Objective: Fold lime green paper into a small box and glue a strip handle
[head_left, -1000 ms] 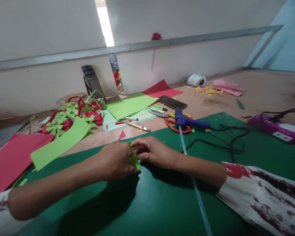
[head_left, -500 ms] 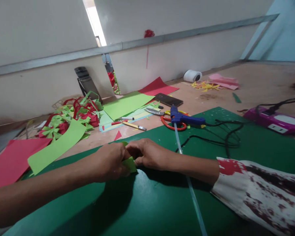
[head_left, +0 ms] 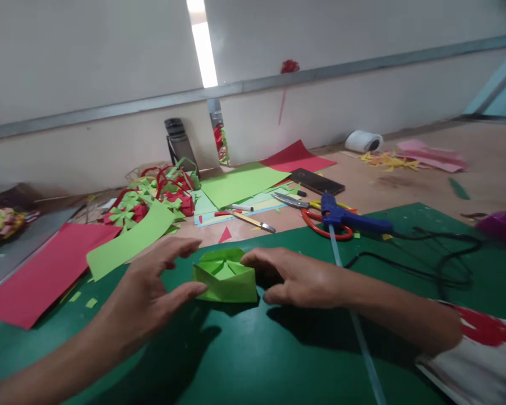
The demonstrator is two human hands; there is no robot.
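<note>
A folded light-green paper piece, shaped like a shallow open box, rests on the dark green cutting mat. My left hand is to its left, fingers spread, thumb tip touching the paper's near left corner. My right hand is on its right side, fingers bent, fingertips against the paper's right edge. Neither hand lifts it.
A blue glue gun with its stick and black cord lies right of the hands, over red-handled scissors. Green strip, red sheet, paper flowers, phone, bottle and tape roll lie beyond.
Both hands were closed together over the green paper; now they have drawn apart and the folded piece stands exposed between them. The camera has shifted, so the table's contents sit further right.
</note>
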